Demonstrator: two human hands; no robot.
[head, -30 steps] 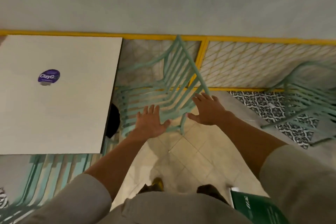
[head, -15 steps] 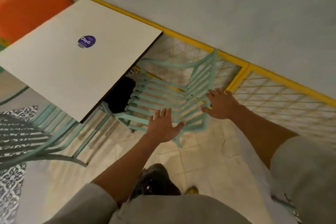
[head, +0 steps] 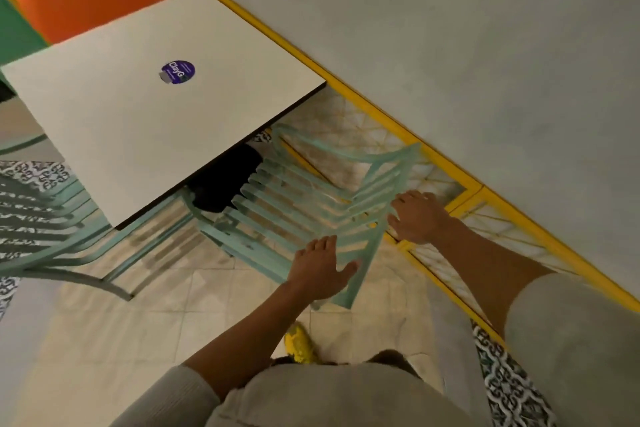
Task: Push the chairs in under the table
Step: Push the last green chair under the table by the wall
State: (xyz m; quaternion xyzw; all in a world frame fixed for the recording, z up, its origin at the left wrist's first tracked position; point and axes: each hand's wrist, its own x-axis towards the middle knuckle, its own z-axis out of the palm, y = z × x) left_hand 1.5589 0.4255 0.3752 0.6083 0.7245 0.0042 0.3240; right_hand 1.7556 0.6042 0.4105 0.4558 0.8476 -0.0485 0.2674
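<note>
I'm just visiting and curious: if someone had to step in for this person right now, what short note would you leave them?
Left hand: open, fingers spread, flat against the backrest of the mint slatted chair.
Right hand: open, resting on the backrest's top rail.
The chair's seat front sits partly under the white table.
Done: this chair is partway in.
Left: finish this push; a second mint chair at the near left side looks only partly under the table.

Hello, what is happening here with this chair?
A person has both hands on the back of a green chair: left hand low on the backrest, right hand at its top edge. The seat's front reaches the edge of the white table, with most of it out. A second green chair stands at the left.
</note>
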